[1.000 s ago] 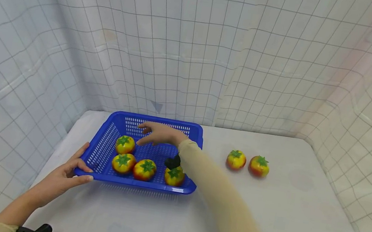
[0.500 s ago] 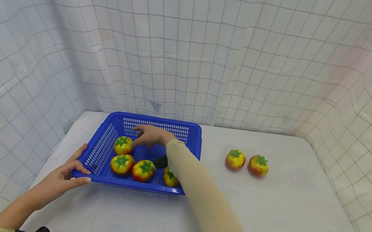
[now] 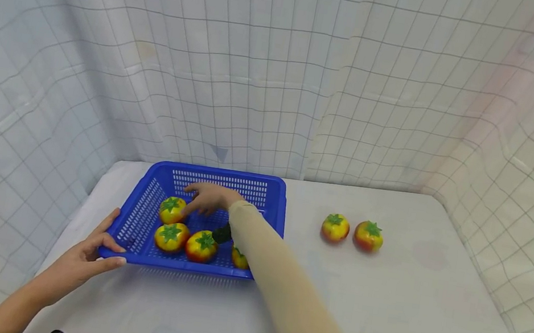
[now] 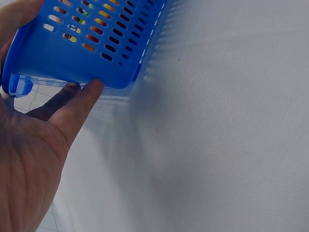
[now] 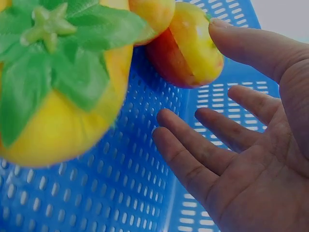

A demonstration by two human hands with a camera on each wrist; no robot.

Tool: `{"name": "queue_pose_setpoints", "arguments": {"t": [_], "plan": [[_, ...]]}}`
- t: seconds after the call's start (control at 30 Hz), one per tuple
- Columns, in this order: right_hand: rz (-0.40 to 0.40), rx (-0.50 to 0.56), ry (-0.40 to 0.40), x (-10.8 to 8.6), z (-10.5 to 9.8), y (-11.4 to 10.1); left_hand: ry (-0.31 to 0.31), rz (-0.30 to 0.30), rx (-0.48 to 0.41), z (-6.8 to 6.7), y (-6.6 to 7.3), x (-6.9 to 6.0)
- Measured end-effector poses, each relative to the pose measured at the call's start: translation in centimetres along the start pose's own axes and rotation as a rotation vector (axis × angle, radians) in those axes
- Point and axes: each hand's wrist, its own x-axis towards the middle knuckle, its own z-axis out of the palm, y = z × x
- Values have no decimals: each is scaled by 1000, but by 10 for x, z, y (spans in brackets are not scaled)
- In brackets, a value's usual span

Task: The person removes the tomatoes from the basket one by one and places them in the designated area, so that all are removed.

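A blue perforated basket (image 3: 276, 191) holds several yellow-and-red persimmons with green leafy tops. My left hand (image 3: 77, 259) grips its near left corner, thumb over the rim and fingers beneath, as the left wrist view (image 4: 29, 159) also shows. Inside the basket, my right hand (image 3: 213, 197) is beside the rear left persimmon (image 3: 170, 211). The right wrist view has the thumb tip at that persimmon (image 5: 190, 53), while the other spread fingers are apart from it. Along the near side sit a front left persimmon (image 3: 171, 237), a middle persimmon (image 3: 201, 247) and a right persimmon (image 3: 239, 258), partly behind my sleeve.
On the white table (image 3: 405, 314), right of the basket, are two more persimmons, a left one (image 3: 335, 228) and a right one (image 3: 368, 237). Grid-patterned white curtains (image 3: 260, 73) enclose the back and sides. My right sleeve (image 3: 279, 289) crosses the basket's near right corner.
My right hand has moved left and lower in the basket, its thumb coming up to the rear left persimmon. My left hand keeps its grip on the corner. The whole scene shifts slightly left.
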Motion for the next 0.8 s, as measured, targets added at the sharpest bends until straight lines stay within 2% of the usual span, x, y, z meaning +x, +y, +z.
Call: {"name": "queue_pose_setpoints", "arguments": {"t": [0.2,0.53,0.8], "plan": [[40,49,-1,8,9,-4,-2,12,-14,-1,0,-2],[53,43,13,14,12,-5,-4,-5,-8,-2,2,-2],[73,51,14,13,15,-8,-10,8,5,-2,2,1]]}}
